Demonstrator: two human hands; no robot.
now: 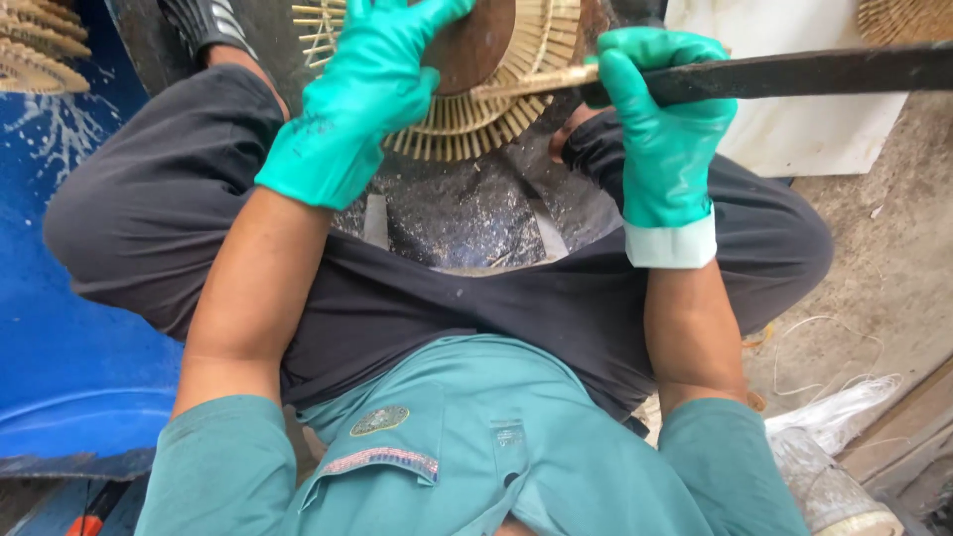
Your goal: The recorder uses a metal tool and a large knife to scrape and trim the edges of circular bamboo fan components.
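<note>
Big blue tub [69,328] on the left, dusty concrete floor [874,268] on the right, person sitting low. The round woven disc [476,89] between the knees looks partly done, loose slat ends sticking out all round. Left hand [362,94] lies flat on it, right hand [655,119] is closed round a dark flat blade [814,71]

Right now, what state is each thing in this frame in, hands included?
Left hand: green-gloved, pressed flat on the round brown disc.
Right hand: green-gloved, grip closed around the dark bar.
Dark bar: held roughly level, reaching out right.
Round brown disc: ringed with radiating bamboo strips.
Bamboo strips: fanned outward, loose-ended.
Blue tub: at the person's left, paint-splashed.
</note>
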